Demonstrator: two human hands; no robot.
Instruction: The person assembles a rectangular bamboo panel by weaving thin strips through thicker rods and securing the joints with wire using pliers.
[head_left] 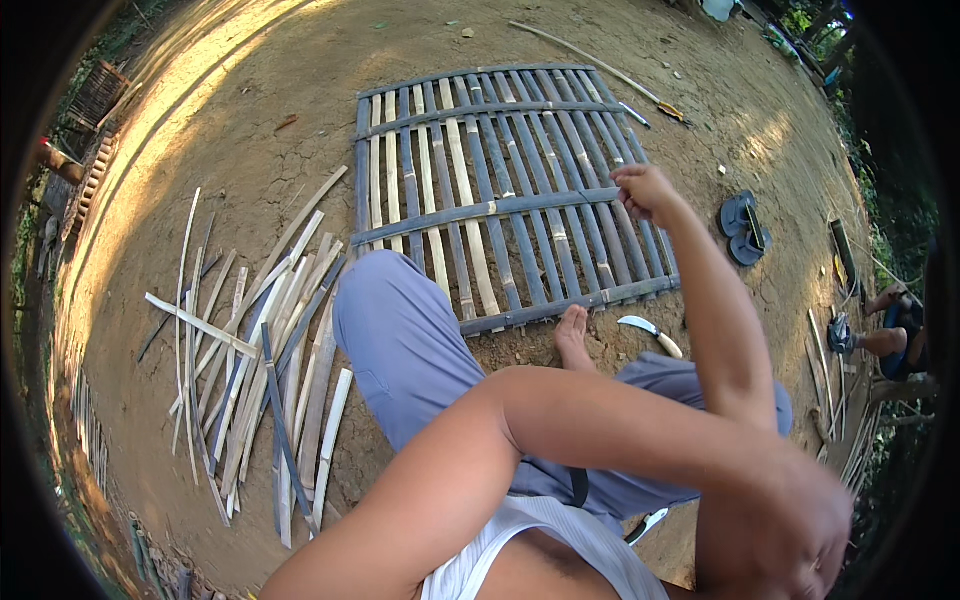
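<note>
A panel of bamboo slats [490, 208] with cross strips lies on the ground before me. Over its right edge is my right hand [646, 191], fingers curled together by the end of a cross strip [540, 203]; whether they grip it is unclear. My left arm crosses over my body, and my left hand [800, 530] is beside my right upper arm, smeared by motion, its fingers unreadable. A curved-blade knife [652, 336] with a pale handle rests near my bare foot [573, 338]. Another blade [648, 525] shows low by my lap.
Loose bamboo strips [250, 370] are heaped at the left. Dark slippers [743, 228] sit right of the panel. Pliers [672, 112] lie by a long thin stick [590, 62] beyond it. At the far right another person's leg [880, 342] shows near more strips [822, 365].
</note>
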